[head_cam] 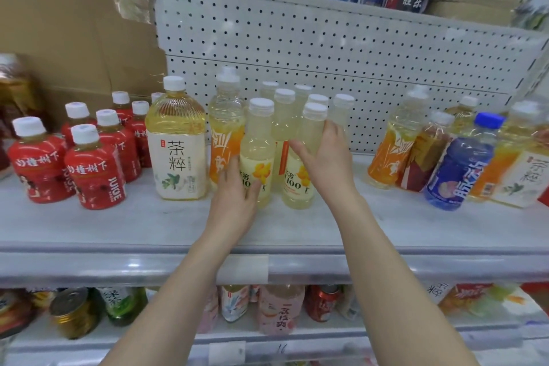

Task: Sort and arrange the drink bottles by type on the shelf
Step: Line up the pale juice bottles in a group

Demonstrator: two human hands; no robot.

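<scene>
**Lemon drinks bunched at centre, three-o'clock end not yet sorted**

On the shelf (386,217) the job looks roughly two-thirds done. At nine o'clock the red juice bottles (95,169) stand as one block. Six white caps show plainly, and a seventh peeps out behind the big tea bottle (176,154) just on their three-o'clock side. Next along is one orange-label bottle (221,128), touching the pale lemon bottles (258,140) in the centre. I count seven caps there, two in front and five behind.

Both hands are on that lemon group. The left hand (234,190) lies flat at its seven-o'clock corner, with its fingers (233,169) straight against the front-left bottle and the orange-label one. The right hand (325,157) presses in from three o'clock, fingers spread and nearly straight, thumb over the front-right bottle. Neither hand is wrapped round anything, so I read this as squeezing the group into a tidy block.

Left to do, I judge, is the mixed cluster at three o'clock, well apart from the rest. It holds five bottles:
- a second orange-label bottle (389,154)
- a dark-red-label bottle (421,163)
- a blue bottle (462,169)
- a second tea bottle (517,169)
- a rear bottle (465,110) whose label is hidden

The orange and the tea each have a partner across the shelf to join.
</scene>
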